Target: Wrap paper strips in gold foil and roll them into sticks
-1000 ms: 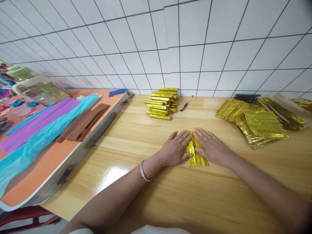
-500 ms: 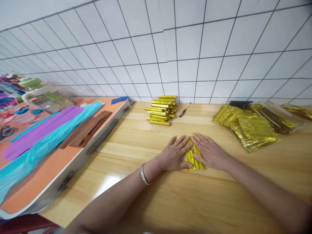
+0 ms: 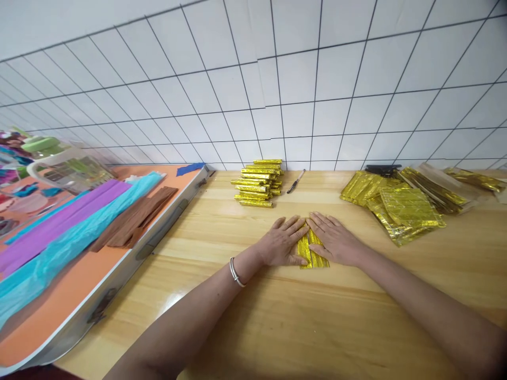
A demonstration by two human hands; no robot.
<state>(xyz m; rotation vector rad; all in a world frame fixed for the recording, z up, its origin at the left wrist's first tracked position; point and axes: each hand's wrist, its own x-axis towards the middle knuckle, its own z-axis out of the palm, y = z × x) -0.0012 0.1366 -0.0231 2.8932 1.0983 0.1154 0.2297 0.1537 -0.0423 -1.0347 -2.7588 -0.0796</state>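
Observation:
Two pieces of shiny gold foil (image 3: 307,252) lie side by side on the wooden table (image 3: 253,327), with a narrow dark seam between them. My left hand (image 3: 282,241) lies flat with spread fingers over the foil's left part. Flat on the right part rests my right hand (image 3: 335,240), its fingers stretched out and its thumb across the foil. The fingertips of both hands come close together at the foil's far end. Beyond them sits a stack of narrow gold foil rolls (image 3: 259,182), beside a pen (image 3: 296,181).
Gold foil sheets (image 3: 412,206) are heaped at the right near the tiled wall (image 3: 293,79). On the left, an orange-topped case (image 3: 91,285) bears purple, turquoise and brown crepe paper (image 3: 134,219). A clear jug with a green lid (image 3: 75,169) stands behind.
The camera view has shifted slightly. Both hands stay flat on the foil, with no clear change in their pose.

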